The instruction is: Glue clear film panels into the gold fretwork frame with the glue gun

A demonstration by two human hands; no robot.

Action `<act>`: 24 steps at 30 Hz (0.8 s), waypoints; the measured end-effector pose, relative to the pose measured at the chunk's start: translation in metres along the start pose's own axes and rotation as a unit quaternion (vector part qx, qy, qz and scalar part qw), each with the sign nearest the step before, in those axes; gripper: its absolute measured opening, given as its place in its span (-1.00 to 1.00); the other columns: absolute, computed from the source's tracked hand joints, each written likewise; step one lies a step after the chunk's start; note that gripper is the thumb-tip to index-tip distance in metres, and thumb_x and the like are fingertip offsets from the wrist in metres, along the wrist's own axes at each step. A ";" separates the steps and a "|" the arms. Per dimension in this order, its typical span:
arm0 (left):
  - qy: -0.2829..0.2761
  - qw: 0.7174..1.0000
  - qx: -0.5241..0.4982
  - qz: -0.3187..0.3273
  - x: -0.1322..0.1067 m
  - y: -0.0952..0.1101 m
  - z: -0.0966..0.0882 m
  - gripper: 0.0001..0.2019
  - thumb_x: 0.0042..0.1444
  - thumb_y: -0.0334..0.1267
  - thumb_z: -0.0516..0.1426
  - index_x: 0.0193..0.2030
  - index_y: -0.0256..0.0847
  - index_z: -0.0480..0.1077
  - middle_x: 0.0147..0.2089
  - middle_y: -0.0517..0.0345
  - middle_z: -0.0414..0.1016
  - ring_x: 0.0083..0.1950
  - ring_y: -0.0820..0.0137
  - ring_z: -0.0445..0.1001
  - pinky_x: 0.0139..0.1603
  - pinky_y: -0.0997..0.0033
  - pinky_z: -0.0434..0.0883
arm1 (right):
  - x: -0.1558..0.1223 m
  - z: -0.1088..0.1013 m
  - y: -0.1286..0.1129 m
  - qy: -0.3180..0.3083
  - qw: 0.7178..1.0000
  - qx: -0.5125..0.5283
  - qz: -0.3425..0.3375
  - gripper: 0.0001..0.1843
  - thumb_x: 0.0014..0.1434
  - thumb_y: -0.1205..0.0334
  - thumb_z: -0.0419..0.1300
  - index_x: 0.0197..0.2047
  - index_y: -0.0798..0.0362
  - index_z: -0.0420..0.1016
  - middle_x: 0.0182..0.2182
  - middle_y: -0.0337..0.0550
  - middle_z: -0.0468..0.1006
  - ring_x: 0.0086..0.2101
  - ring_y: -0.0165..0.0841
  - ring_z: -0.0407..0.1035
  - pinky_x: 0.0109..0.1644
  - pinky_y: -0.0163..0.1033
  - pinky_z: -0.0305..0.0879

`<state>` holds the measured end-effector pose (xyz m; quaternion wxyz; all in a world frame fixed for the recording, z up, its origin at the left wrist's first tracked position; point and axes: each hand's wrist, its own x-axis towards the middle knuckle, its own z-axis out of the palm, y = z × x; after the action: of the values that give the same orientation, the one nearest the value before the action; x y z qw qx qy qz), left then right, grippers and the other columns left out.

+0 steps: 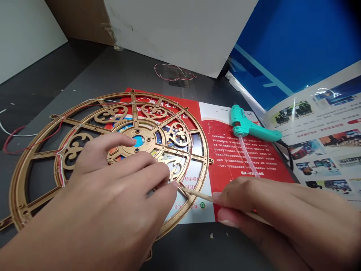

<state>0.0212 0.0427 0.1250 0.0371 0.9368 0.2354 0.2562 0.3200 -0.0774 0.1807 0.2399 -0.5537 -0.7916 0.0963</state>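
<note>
Head cam only, and a fair bit is covered up: the person's left hand point(113, 188) lies flat with fingers spread over the lower middle of the gold fretwork wheel point(17, 188). It grips nothing and hides the spokes under it, with the forefinger reaching to the blue-centred hub point(138, 140). The wheel lies flat on the dark table point(56, 82), partly over a red leaflet point(254, 158), and its lower-left edge runs out of frame. The right hand point(282, 214) is closed in a pinch on a thin wooden stick point(197, 194). The stick's tip meets the wheel just beside the left fingertips, and its back end disappears under the fingers. Both forearms are cut off at the bottom. The leaflet print is upside down and too small to read. Thin red and white wires point(17, 135) trail off the wheel's left side. A teal glue gun point(248, 126) lies on the leaflet, well apart from the hands, and its dark cord slips behind a glossy brochure point(324, 143) on the right. A blue sheet point(296, 45) and a white board point(183, 34) stand at the back.
</note>
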 end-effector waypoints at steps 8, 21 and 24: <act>0.024 1.000 -0.012 -0.004 0.008 0.002 0.002 -0.93 0.53 -0.11 0.28 -0.03 0.16 0.63 -0.10 0.36 0.81 -0.07 0.14 0.64 0.68 -0.29 0.23 | 0.002 -0.001 -0.017 0.133 0.986 -0.071 0.074 -0.49 0.90 -0.31 0.17 -0.08 -0.26 0.63 -0.38 -0.30 0.75 -0.51 -0.30 0.63 -0.59 -0.23 0.37; 0.032 0.999 -0.021 -0.014 0.007 0.002 0.003 -0.86 0.60 -0.05 0.25 -0.06 0.17 0.63 -0.11 0.35 0.79 -0.07 0.13 0.61 0.72 -0.20 0.16 | 0.014 -0.001 -0.014 -0.012 0.997 0.001 0.082 -0.77 0.78 -0.02 0.40 -0.03 -0.25 0.75 -0.29 -0.36 0.88 -0.41 -0.26 0.72 -0.21 -0.24 0.75; 0.041 0.999 -0.027 -0.003 0.007 0.000 0.007 -0.80 0.63 -0.03 0.22 -0.08 0.14 0.63 -0.16 0.33 0.75 -0.06 0.12 0.60 0.81 -0.15 0.10 | 0.016 -0.002 -0.011 -0.012 0.997 0.019 0.069 -0.76 0.80 -0.06 0.41 -0.02 -0.26 0.73 -0.29 -0.37 0.87 -0.44 -0.28 0.70 -0.28 -0.28 0.71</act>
<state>0.0298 0.0458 0.1226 0.0540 0.9235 0.2327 0.3003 0.3073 -0.0666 0.1913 0.2341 -0.6007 -0.7526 0.1342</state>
